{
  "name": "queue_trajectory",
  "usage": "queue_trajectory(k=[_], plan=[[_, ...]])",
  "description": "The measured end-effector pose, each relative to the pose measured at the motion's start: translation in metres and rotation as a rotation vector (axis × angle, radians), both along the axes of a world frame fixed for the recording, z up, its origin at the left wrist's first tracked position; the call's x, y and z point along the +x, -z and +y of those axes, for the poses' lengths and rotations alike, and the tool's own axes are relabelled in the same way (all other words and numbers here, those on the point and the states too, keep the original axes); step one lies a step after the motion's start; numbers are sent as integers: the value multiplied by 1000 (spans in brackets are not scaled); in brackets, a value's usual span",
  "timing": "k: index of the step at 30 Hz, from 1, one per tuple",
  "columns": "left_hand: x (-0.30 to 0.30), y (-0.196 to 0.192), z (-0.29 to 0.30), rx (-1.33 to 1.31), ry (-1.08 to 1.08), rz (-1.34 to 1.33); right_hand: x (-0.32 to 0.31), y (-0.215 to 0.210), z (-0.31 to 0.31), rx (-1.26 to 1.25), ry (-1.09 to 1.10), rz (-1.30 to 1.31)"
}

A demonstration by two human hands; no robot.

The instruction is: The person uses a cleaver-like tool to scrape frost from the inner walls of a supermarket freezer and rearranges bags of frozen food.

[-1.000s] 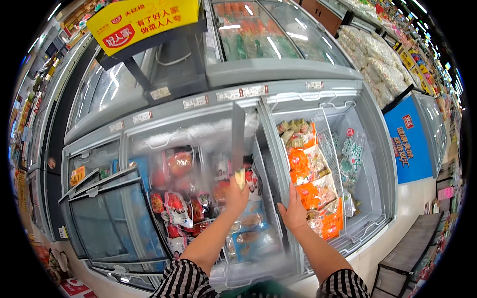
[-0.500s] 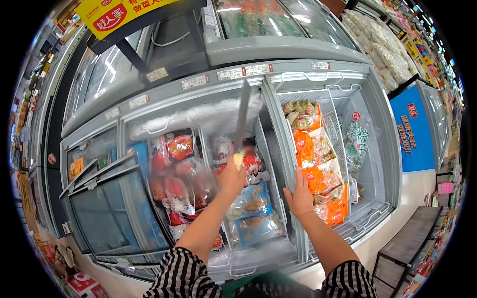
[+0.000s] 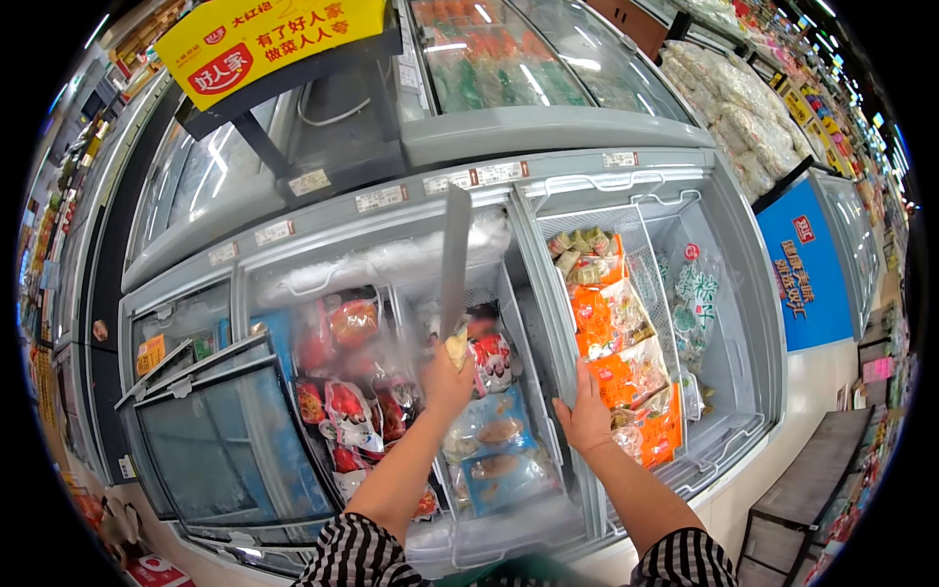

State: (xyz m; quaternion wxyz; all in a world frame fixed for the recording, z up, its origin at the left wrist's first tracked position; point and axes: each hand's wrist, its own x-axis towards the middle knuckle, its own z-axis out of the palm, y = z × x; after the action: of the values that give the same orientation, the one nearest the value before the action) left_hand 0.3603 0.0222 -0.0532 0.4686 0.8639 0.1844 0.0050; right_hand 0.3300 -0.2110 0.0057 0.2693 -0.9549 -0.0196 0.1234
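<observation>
My left hand point(image 3: 448, 377) is closed round the pale yellow handle of a long knife-like metal blade point(image 3: 455, 254). The blade points up and away over the open freezer point(image 3: 381, 199), its tip near the back rim. Below that hand lie red-and-white frozen food bags point(image 3: 352, 406) and blue frozen food bags point(image 3: 499, 465). My right hand point(image 3: 585, 416) grips the divider point(image 3: 544, 279) between two freezer sections, thumb on its left side. Orange bags of wrapped dumplings point(image 3: 626, 372) lie in a wire basket just right of it. White frost point(image 3: 372, 266) coats the back inner wall.
Glass lids point(image 3: 235, 430) are slid together at the left. More chest freezers point(image 3: 548, 127) stand behind, with a yellow sign point(image 3: 274, 49) above. At the right are a blue panel point(image 3: 807, 264) and a low grey shelf point(image 3: 807, 465). White mist hangs in the freezer.
My left hand and the blade have shifted left and slightly down, with the blade more upright. My right hand stays on the divider. The view has tilted up a little.
</observation>
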Motion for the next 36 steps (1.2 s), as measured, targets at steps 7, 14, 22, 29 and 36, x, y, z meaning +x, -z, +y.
queue_trajectory(k=[7, 14, 22, 29, 36], plan=[[20, 16, -6, 76, 106, 217, 4, -3, 2, 8, -5, -17], [-4, -4, -22, -109, -97, -145, -1, 5, -3, -2, -1, -59], [16, 5, -7, -50, 59, -100, 0, 8, -2, -8, -6, -51], [12, 24, -11, 82, -100, 45, 1, 6, 1, 9, -4, -32], [-5, 16, -12, -7, 19, 134, -3, 10, -5, 4, -13, -72]])
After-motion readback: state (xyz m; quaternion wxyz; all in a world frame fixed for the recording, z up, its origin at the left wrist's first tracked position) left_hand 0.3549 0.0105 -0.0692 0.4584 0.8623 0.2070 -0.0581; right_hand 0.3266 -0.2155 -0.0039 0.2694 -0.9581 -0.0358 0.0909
